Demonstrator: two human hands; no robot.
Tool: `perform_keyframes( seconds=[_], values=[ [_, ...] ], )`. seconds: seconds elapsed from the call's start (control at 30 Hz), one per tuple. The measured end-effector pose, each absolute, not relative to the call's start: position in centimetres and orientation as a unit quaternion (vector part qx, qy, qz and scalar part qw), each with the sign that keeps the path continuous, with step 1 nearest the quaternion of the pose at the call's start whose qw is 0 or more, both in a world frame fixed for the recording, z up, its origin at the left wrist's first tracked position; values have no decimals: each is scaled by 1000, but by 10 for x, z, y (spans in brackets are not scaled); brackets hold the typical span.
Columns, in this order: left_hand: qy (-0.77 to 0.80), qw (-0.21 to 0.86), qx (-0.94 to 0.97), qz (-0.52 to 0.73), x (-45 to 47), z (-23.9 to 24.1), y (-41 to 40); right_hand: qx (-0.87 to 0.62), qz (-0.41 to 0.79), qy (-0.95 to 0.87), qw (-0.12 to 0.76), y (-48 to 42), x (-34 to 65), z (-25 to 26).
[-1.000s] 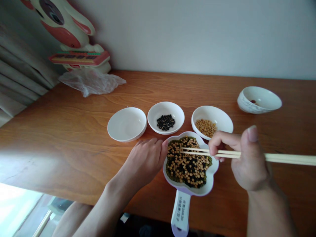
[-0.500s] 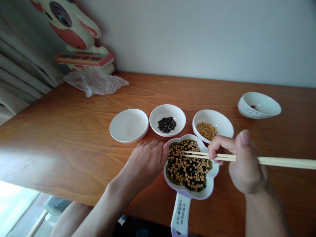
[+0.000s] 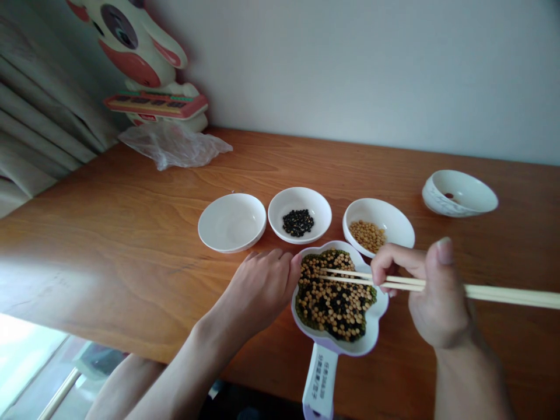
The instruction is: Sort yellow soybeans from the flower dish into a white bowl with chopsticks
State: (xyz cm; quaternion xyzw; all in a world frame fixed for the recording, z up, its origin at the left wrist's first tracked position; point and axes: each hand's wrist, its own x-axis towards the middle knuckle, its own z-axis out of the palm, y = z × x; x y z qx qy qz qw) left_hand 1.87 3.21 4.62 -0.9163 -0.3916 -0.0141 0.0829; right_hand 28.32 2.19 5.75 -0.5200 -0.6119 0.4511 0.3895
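My right hand (image 3: pixel 431 291) is closed on a pair of wooden chopsticks (image 3: pixel 503 293), their tips over the mixed beans in a white flower-shaped dish (image 3: pixel 375 332) with a handle. My left hand (image 3: pixel 258 286) rests on the table with fingers curled against the dish's left rim, steadying it. Behind the dish stand three white bowls: an empty bowl (image 3: pixel 231 223) at left, a bowl of black beans (image 3: pixel 300 214) in the middle, a bowl of yellow soybeans (image 3: pixel 378 226) at right.
A patterned white bowl (image 3: pixel 459 192) stands at the far right of the wooden table (image 3: pixel 109 233). A crumpled clear plastic bag (image 3: pixel 175 146) and a red-and-cream toy (image 3: pixel 149 76) are at the back left by a curtain. The table's front edge runs below my forearms.
The view has shifted slightly, so everything sits a little lower and to the right. The hands and chopsticks stay almost where they were over the mixed beans.
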Motion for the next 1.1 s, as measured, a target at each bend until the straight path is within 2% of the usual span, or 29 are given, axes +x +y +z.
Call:
perform_keyframes(
  seconds=[0.8, 0.97, 1.1],
  values=[
    [-424, 25, -905, 3, 22, 50, 33, -529, 406, -627, 403, 23, 285, 52],
    [-415, 28, -909, -4, 19, 41, 35, -533, 390, -611, 436, 19, 285, 63],
    [-400, 28, -916, -22, 16, 33, 35, -525, 330, -602, 503, 18, 294, 72]
  ],
)
